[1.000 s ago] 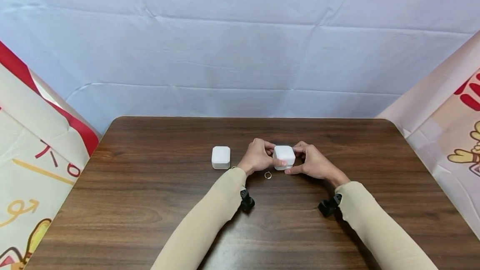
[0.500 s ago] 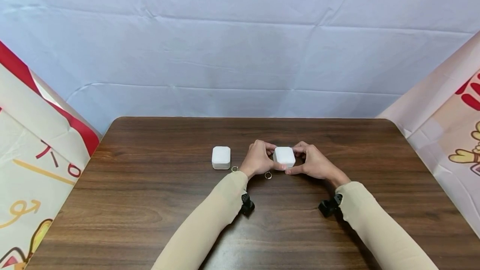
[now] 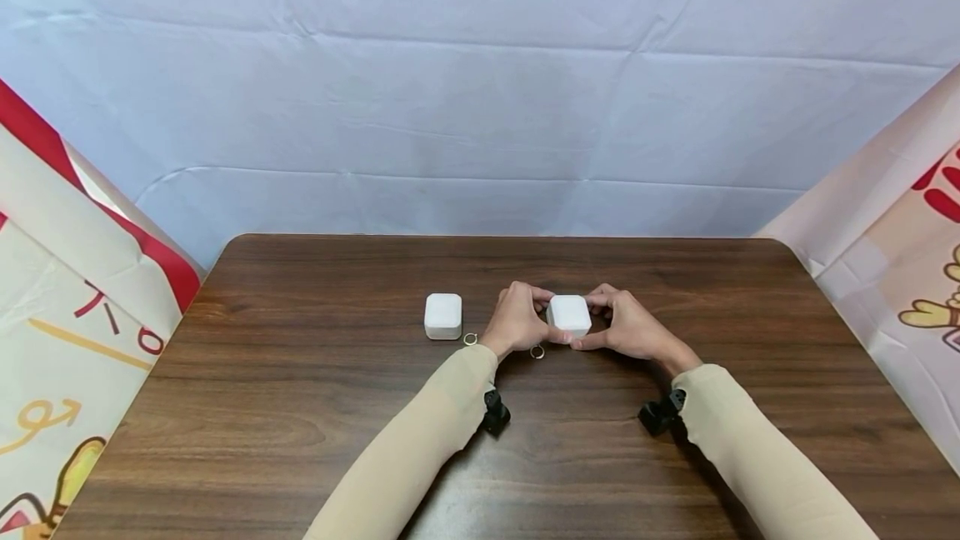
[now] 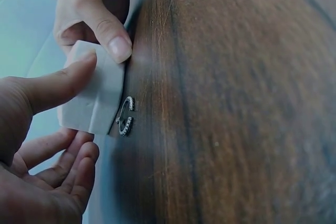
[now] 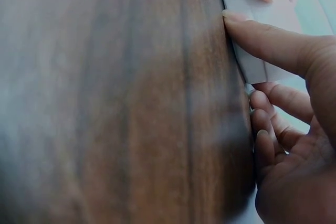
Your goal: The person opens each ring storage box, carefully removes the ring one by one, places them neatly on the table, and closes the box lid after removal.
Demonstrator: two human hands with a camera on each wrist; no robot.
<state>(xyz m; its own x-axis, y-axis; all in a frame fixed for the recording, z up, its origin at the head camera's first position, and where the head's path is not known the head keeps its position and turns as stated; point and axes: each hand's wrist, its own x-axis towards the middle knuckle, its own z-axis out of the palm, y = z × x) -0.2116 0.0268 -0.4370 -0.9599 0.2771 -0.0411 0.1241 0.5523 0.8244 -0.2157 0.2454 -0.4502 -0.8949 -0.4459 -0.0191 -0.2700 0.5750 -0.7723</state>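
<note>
A small white box [image 3: 568, 313] with rounded corners stands on the table between both hands, its lid down. From its left side my left hand [image 3: 517, 319] grips the lid, thumb [image 4: 68, 80] in front and fingers behind. On the other side my right hand [image 3: 628, 326] grips the lower part, with its thumb [image 5: 262, 40] low on the front. A small stone-studded hoop [image 4: 126, 116], open at one side, lies on the table by the box. What is inside the box is hidden.
A second white box [image 3: 443, 317], also closed, stands to the left. Near it lies another small hoop [image 3: 470, 339], close to my left wrist. The brown wooden table [image 3: 262, 407] ends at a light curtain [image 3: 450, 123] behind.
The lid of the box between my hands has come down onto its base, with my left hand lowering slightly along with it. My right hand has stayed in place.
</note>
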